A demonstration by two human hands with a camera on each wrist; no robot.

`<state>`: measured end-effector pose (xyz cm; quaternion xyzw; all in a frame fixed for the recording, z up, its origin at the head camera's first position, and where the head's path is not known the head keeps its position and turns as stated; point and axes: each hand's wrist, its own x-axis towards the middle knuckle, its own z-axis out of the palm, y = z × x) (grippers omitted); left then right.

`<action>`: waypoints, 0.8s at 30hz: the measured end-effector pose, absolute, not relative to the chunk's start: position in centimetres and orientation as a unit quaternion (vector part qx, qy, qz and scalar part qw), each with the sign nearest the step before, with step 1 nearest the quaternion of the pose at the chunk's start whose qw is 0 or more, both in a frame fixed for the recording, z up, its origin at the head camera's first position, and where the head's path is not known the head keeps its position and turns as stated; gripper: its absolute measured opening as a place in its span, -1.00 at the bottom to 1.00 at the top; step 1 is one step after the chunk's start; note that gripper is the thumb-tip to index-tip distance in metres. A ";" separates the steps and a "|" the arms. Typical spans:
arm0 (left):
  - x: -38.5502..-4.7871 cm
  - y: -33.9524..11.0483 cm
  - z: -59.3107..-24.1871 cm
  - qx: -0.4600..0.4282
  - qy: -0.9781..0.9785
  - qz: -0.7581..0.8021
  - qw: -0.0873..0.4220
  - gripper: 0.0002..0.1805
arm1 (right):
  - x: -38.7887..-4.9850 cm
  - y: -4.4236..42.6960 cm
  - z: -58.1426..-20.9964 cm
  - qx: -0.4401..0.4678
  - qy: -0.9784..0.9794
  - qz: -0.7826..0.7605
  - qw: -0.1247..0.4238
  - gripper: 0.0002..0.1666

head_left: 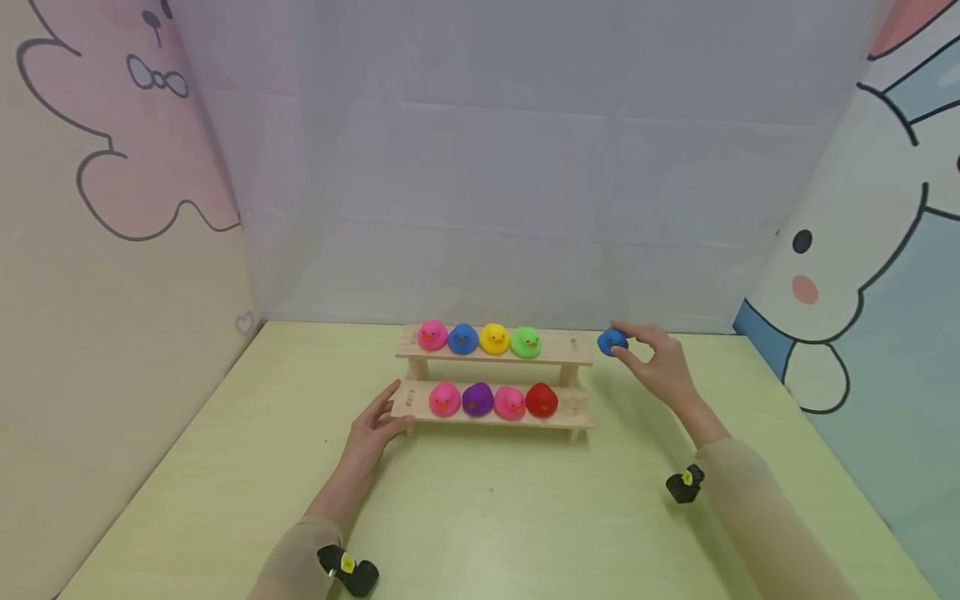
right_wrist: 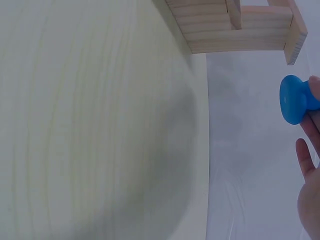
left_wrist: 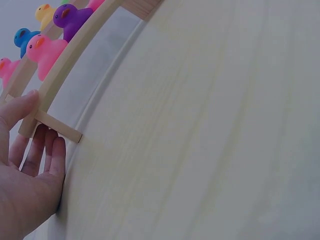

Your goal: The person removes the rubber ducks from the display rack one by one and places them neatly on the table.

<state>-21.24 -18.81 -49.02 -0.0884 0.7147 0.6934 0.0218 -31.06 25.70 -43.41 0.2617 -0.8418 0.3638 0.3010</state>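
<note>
Booth-like staged tabletop space, pale table, creased plain backdrop, cartoon-printed side walls

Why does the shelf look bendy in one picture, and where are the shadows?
Left wrist view: the shelf bows, probably from lens distortion; right wrist view: a broad, soft shadow lies on the table; head view: faint shadow below the right hand.

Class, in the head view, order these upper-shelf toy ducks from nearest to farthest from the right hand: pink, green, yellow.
1. Green toy duck: right end of the row.
2. Yellow toy duck: just left of the green.
3. Pink toy duck: left end.
</note>
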 end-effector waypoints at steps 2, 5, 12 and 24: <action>-21.3 -18.8 -49.0 -0.088 0.714 0.694 0.019 -0.21 | -31.3 26.0 -43.8 0.255 -0.855 0.352 0.281 -0.43; -21.3 -18.9 -49.0 -0.084 0.715 0.694 0.017 -0.22 | -31.6 26.2 -44.3 0.247 -0.875 0.337 0.245 -0.46; -21.2 -18.8 -49.1 -0.091 0.712 0.696 0.025 -0.22 | -32.0 26.7 -45.9 0.232 -0.900 0.342 0.140 -0.50; -21.2 -18.8 -49.1 -0.091 0.713 0.694 0.026 -0.21 | -32.0 27.1 -47.3 0.234 -0.902 0.354 0.076 -0.53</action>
